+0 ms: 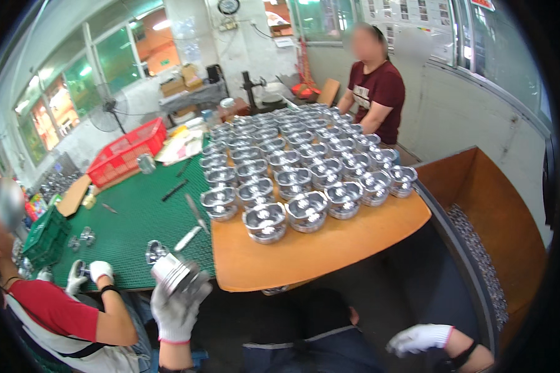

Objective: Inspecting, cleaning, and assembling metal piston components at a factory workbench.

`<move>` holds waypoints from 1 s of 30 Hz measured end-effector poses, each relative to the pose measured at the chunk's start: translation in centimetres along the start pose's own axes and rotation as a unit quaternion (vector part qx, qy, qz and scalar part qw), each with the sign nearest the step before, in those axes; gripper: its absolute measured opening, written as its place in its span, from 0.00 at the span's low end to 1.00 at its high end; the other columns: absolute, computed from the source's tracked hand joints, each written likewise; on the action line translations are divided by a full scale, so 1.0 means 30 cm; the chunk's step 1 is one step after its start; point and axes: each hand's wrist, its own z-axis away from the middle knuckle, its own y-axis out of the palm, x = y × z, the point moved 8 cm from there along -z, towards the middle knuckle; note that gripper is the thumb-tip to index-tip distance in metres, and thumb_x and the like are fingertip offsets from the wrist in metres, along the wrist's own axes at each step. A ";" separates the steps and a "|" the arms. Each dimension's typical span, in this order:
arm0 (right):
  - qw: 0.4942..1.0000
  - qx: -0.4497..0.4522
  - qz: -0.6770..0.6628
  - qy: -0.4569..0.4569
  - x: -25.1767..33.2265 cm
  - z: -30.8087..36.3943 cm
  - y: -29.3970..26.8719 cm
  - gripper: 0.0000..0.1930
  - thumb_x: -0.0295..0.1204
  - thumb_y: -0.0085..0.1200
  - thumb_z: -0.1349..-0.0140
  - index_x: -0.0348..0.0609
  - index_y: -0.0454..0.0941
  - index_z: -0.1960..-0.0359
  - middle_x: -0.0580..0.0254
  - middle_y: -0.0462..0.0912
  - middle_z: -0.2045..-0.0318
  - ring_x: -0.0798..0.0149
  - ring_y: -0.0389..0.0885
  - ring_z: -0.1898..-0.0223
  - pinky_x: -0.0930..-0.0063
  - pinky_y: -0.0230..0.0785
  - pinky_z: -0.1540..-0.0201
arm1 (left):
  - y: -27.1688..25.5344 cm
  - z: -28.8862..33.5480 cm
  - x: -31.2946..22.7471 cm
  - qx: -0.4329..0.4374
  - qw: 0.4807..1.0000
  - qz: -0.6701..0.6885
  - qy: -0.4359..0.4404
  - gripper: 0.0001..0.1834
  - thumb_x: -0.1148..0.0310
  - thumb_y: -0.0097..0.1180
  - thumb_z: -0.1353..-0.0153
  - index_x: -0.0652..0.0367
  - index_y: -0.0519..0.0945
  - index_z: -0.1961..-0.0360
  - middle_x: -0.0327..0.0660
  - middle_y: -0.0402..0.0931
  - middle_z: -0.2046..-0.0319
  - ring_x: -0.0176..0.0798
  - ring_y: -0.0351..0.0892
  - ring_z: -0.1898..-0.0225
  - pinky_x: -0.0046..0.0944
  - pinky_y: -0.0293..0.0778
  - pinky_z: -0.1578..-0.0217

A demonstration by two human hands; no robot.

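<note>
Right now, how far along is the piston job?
Done: many shiny pistons stand in rows on the orange board. In hand: the left hand, gloved, holds one piston above the green mat; the right hand is empty. Left: one loose metal part lies on the mat; I cannot tell how many more remain.

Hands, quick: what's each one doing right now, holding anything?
Left hand: closed, gloved, holding a shiny metal piston.
Right hand: gloved, holding nothing, loosely curled by the lap.
</note>
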 end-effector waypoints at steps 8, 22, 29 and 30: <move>0.941 -0.091 -0.148 -0.289 0.634 -0.110 -0.067 0.12 0.26 0.49 0.43 0.34 0.78 0.59 0.54 0.81 0.61 0.72 0.76 0.78 0.80 0.70 0.78 | -0.365 0.263 0.223 -0.049 0.959 0.278 -0.022 0.30 0.46 0.51 0.39 0.52 0.71 0.42 0.50 0.71 0.47 0.52 0.72 0.49 0.53 0.75 0.51; 0.724 -0.282 0.484 -0.403 0.941 -0.169 0.042 0.22 0.26 0.51 0.46 0.62 0.77 0.48 0.67 0.70 0.80 0.67 0.70 0.85 0.74 0.63 0.82 | -0.024 0.300 0.322 0.099 0.914 -0.378 -0.110 0.72 0.38 0.76 0.75 0.63 0.50 0.33 0.52 0.56 0.38 0.50 0.62 0.38 0.48 0.58 0.37; 0.655 -0.309 0.532 -0.440 0.973 -0.155 0.069 0.16 0.30 0.53 0.52 0.60 0.82 0.60 0.71 0.71 0.83 0.70 0.71 0.84 0.75 0.61 0.83 | 0.084 0.315 0.328 0.292 0.834 -0.469 0.005 0.71 0.40 0.78 0.74 0.63 0.49 0.34 0.57 0.60 0.41 0.52 0.66 0.41 0.49 0.63 0.40; 0.655 -0.311 0.530 -0.439 0.974 -0.153 0.064 0.16 0.30 0.53 0.52 0.60 0.82 0.60 0.71 0.71 0.83 0.70 0.71 0.84 0.75 0.61 0.83 | 0.093 0.313 0.324 0.291 0.833 -0.470 0.021 0.67 0.43 0.78 0.71 0.65 0.51 0.36 0.56 0.60 0.42 0.51 0.66 0.41 0.48 0.64 0.41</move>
